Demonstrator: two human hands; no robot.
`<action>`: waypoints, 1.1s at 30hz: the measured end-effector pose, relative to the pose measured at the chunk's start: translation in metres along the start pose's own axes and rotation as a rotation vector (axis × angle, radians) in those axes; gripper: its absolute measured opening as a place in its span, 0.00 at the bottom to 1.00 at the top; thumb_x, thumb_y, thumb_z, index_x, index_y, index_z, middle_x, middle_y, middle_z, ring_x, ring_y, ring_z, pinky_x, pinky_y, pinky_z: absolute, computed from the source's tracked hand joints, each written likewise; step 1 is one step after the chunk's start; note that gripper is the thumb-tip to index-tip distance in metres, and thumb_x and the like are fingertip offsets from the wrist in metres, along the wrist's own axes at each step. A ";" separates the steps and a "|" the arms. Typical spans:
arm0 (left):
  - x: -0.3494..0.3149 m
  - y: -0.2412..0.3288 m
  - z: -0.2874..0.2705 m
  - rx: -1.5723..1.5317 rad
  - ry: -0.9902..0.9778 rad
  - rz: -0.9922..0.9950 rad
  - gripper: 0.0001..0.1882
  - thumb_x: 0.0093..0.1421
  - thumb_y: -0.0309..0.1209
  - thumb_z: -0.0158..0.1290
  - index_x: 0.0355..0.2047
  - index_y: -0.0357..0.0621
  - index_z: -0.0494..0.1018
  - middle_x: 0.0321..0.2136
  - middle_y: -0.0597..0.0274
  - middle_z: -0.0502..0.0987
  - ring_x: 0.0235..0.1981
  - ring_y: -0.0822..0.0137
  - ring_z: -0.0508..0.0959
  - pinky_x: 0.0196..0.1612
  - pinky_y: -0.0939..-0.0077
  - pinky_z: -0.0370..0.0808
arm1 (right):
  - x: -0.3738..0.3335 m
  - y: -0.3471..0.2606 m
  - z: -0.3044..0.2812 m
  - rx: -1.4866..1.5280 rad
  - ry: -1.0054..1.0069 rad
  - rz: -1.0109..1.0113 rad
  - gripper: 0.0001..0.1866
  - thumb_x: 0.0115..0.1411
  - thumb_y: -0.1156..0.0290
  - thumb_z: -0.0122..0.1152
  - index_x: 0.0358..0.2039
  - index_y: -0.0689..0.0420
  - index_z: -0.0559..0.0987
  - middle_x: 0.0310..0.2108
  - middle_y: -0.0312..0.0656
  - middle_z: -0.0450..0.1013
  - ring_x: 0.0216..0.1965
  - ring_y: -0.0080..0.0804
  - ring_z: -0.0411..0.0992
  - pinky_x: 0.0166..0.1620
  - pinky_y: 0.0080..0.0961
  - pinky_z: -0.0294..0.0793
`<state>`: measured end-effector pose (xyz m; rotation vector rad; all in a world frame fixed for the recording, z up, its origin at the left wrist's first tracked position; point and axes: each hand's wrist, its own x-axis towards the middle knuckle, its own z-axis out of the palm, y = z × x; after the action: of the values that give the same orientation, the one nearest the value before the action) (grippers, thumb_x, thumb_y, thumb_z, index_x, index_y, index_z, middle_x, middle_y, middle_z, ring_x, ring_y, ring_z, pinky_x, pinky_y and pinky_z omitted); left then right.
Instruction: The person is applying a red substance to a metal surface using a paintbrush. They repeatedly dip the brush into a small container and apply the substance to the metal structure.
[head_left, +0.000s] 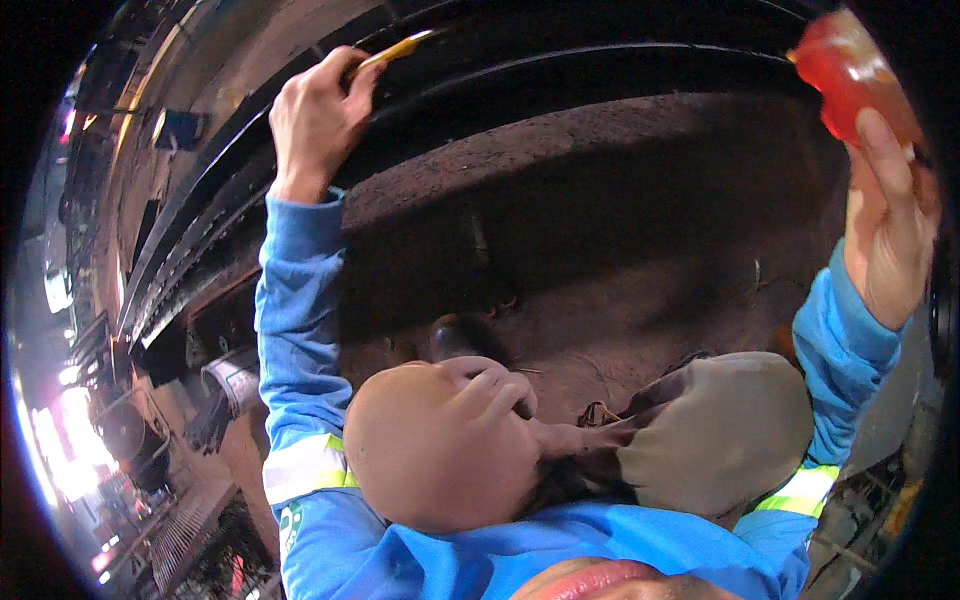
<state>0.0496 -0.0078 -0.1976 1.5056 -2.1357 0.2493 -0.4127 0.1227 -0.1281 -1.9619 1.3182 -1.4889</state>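
The thumb and forefinger of the left hand [318, 118] were pinched on a slim yellow stick-like tool with a pale tip [398, 48]. The thumb of the right hand [893, 225] pressed on a glossy red, partly clear object with a wavy edge [840, 75]; its other fingers were mostly hidden, but the grip looked closed on it. What this object was, I could not tell.

Both things were at the far side, in front of the long black beam with a bright edge [600, 80], the yellow tool to the left and the red object well apart to the right. Whether the tip touched the beam, I could not tell. In my judgement, the step in hand was marking or measuring along this beam, and the next move called for a steady tip and a firm right grip.

Nearer to the body, two brown-trousered knees [440, 440] were bent between the blue sleeves, above the dusty brown ground [650, 290]. Outward to the left lay long dark metal bars [200, 250], which could hinder the left elbow, and a whitish cylindrical container [232, 380].
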 end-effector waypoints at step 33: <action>-0.048 -0.046 -0.071 -0.173 0.152 -0.121 0.10 0.60 0.32 0.62 0.38 0.38 0.80 0.25 0.62 0.81 0.26 0.79 0.75 0.31 0.83 0.72 | 0.021 -0.015 0.076 0.185 0.060 0.182 0.27 0.56 0.75 0.68 0.56 0.61 0.71 0.54 0.44 0.71 0.55 0.35 0.70 0.61 0.32 0.67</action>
<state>0.1253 0.0457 -0.1678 1.4606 -1.8890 0.1277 -0.3375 0.0945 -0.1349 -1.6499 1.2946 -1.5317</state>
